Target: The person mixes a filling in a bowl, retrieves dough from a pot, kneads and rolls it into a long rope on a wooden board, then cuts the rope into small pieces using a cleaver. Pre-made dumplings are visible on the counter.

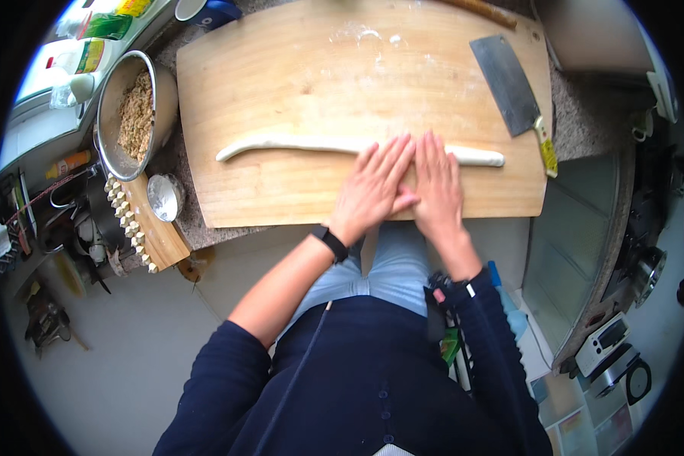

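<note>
A long rope of white dough (296, 142) lies crosswise on a large wooden board (262, 196). Both hands rest flat on it, right of its middle, with fingers pointing away from me. My left hand (375, 185) wears a black band at the wrist, and its thumb reaches towards the other hand. Close beside it, my right hand (438, 185) covers the dough with its fingers nearly together. The dough's right end sticks out past my right hand, and the longer part runs to the left. The stretch beneath the fingers is hidden.
A cleaver (504, 82) lies on the board's right side, below a wooden rolling pin (484, 11). At left stand a metal bowl of filling (135, 117), a small bowl of flour (164, 198) and a narrow wooden board (159, 236) with dumplings along its edge. A blue cup (214, 14) stands behind.
</note>
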The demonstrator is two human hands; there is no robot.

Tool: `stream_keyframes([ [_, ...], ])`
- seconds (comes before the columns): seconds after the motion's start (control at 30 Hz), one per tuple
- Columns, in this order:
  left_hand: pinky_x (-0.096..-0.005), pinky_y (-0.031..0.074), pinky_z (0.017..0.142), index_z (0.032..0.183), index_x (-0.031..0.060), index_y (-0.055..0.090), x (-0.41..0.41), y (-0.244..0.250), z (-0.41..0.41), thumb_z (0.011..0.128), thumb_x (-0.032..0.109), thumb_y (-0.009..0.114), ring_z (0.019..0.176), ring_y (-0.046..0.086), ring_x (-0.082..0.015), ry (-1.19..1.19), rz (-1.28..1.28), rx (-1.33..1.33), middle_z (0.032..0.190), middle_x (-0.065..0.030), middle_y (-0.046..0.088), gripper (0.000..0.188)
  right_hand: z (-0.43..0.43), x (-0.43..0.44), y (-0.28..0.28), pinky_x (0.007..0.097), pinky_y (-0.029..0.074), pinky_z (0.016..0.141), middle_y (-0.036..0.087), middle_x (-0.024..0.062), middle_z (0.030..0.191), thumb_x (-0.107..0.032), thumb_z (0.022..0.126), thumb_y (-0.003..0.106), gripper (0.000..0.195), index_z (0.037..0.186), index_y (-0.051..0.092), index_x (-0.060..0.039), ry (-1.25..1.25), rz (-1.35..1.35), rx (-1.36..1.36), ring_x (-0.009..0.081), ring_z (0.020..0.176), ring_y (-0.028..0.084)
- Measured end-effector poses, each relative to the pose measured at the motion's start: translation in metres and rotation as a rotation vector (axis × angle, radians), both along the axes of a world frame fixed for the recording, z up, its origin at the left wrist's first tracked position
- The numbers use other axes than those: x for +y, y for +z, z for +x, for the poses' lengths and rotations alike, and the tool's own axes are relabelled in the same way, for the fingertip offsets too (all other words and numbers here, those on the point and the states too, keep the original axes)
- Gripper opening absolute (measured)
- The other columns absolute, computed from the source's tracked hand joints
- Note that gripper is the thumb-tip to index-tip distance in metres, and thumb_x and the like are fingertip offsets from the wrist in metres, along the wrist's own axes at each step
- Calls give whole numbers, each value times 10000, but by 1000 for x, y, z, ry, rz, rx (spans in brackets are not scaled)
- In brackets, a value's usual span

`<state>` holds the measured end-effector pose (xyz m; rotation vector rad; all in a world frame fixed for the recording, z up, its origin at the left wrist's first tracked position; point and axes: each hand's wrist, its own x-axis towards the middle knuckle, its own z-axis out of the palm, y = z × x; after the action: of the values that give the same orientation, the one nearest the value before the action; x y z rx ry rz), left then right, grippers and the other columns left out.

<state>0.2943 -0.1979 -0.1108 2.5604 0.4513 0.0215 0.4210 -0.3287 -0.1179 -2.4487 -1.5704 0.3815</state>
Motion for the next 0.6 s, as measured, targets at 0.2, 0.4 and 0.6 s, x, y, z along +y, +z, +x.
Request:
stream_keyframes([
  [0.2,-532,198,1294,1622,98,425,75,8,58,1039,511,567,1570,346,-303,53,320,-64,1711,-122,379,728,76,42,-1,542,250,1292,348,262,1686,-417,1013,648,856,1642,296,44,-92,298,-108,408,1569,337],
  [0.4,-504,139,1332,1675,202,357,50,-4,-41,1052,486,589,1609,290,-256,-25,271,148,1743,-52,330,724,33,-36,13,518,182,1318,298,214,1728,-433,964,717,926,1657,295,13,-110,57,-13,363,1605,276],
  [0.6,-557,223,1271,1621,59,404,91,27,57,1033,439,628,1543,381,-322,113,296,-64,1682,-159,404,734,95,48,-6,508,240,1306,414,226,1658,-412,977,686,832,1609,369,27,-123,271,-115,362,1573,338],
])
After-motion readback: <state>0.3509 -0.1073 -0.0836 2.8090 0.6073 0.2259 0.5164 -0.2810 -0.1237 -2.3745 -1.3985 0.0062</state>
